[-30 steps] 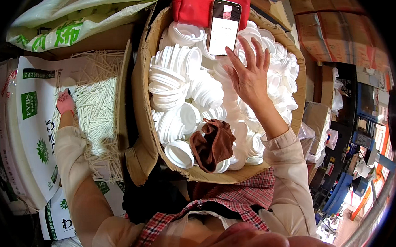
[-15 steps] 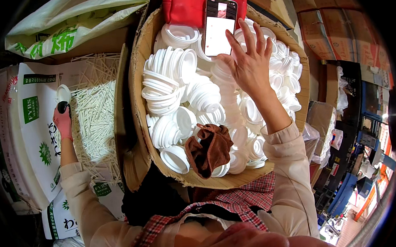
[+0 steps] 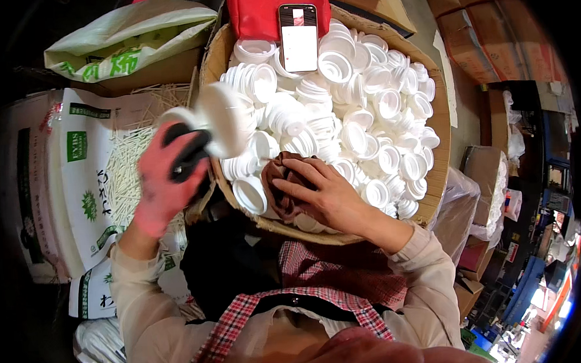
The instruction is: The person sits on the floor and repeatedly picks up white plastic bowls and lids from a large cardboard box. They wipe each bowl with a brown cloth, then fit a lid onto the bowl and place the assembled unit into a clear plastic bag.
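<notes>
The gloved left hand (image 3: pixel 167 180) grips a blurred white plastic lid (image 3: pixel 226 119) beside the cardboard box (image 3: pixel 440 129); the bare right hand (image 3: pixel 323 196) pinches a brown cloth (image 3: pixel 284 182) on the heap. Steadier lifting would help.

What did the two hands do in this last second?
The left hand, in a pink glove, came from the sticks to the box's edge, holding a white cap. The bare right hand drew back from near the phone onto the brown cloth. Phone and red pouch stayed put.
</notes>
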Action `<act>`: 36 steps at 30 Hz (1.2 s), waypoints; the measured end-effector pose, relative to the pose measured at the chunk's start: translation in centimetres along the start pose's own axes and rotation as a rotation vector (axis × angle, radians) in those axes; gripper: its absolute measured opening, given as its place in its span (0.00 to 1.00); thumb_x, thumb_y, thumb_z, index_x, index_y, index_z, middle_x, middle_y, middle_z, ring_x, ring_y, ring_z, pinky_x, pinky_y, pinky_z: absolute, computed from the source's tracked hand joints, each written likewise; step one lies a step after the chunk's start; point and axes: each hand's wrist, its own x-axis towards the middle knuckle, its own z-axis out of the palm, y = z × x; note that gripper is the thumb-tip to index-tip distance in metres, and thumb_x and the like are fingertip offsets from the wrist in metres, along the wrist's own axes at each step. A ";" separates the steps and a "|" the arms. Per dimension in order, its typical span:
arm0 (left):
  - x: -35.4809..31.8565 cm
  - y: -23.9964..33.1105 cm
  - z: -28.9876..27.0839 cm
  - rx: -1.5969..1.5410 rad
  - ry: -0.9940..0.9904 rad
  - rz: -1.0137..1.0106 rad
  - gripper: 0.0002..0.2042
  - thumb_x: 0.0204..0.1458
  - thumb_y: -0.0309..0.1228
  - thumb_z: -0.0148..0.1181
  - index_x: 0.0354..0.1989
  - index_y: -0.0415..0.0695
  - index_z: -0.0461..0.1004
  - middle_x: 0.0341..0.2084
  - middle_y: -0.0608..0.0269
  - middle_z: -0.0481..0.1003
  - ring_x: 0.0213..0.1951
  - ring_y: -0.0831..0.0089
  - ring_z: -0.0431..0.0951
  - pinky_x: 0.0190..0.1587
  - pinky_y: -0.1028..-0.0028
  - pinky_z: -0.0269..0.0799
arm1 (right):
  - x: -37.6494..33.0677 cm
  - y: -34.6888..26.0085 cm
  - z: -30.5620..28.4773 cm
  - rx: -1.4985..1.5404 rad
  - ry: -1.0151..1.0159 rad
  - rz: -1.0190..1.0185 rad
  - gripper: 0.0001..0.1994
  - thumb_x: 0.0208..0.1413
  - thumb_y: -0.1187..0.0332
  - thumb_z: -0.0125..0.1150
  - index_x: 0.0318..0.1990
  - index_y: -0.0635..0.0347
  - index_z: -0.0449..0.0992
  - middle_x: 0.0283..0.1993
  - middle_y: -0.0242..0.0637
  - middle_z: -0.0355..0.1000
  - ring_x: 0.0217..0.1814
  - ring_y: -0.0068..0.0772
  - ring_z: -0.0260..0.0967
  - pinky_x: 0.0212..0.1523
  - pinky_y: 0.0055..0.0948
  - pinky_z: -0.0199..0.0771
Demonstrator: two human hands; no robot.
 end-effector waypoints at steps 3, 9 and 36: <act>2.8 3.6 4.1 -0.196 -0.265 0.025 0.11 0.44 0.27 0.61 0.38 0.42 0.74 0.33 0.52 0.69 0.34 0.52 0.73 0.38 0.63 0.70 | -2.1 0.7 2.7 0.028 0.034 0.058 0.15 0.43 0.73 0.62 0.42 0.57 0.74 0.49 0.42 0.67 0.48 0.47 0.64 0.47 0.34 0.69; 4.2 7.3 7.0 0.329 -0.468 0.330 0.11 0.41 0.26 0.60 0.36 0.45 0.71 0.39 0.52 0.67 0.41 0.54 0.70 0.42 0.60 0.69 | -7.6 3.8 -1.6 0.872 0.250 0.508 0.09 0.55 0.74 0.56 0.43 0.63 0.75 0.42 0.37 0.73 0.44 0.30 0.71 0.46 0.28 0.71; 2.8 14.9 19.9 -1.047 0.042 -0.459 0.16 0.64 0.35 0.45 0.57 0.42 0.60 0.49 0.60 0.69 0.51 0.71 0.70 0.54 0.72 0.65 | -8.4 0.6 -1.5 0.774 0.810 0.438 0.14 0.60 0.71 0.55 0.51 0.66 0.69 0.47 0.38 0.66 0.50 0.31 0.64 0.53 0.26 0.61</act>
